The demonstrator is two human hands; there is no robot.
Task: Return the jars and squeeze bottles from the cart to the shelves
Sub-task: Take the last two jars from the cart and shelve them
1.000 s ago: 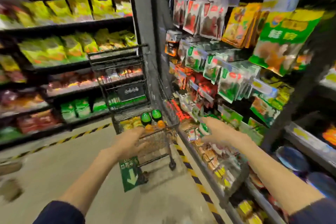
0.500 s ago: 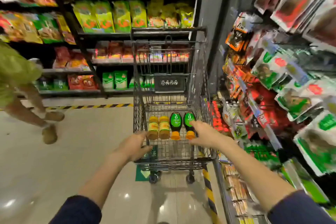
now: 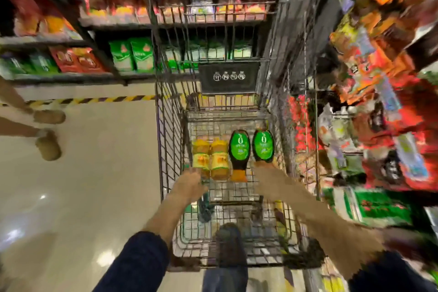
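Both arms reach into the cart (image 3: pixel 169 140), probably to lift stock out. The left hand (image 3: pixel 189 187) meets the near end of the two yellow jars (image 3: pixel 211 159); the right hand (image 3: pixel 270 180) covers the cap of the right squeeze bottle (image 3: pixel 263 146). Blur hides whether either grips. Jars and squeeze bottles (image 3: pixel 239 147) lie side by side in its upper basket (image 3: pixel 232 191)

"Anything legible from where you stand?"

"Little. The black placard (image 3: pixel 228 77) on the cart (image 3: pixel 166 140) carries four round white symbols in a row, no words. One squeeze bottle (image 3: pixel 239 147) has a white '0'-like mark atop its green label; so does its neighbour (image 3: pixel 263 146)."

"The shelf packets (image 3: pixel 132 54)?"

"Too blurred to read."
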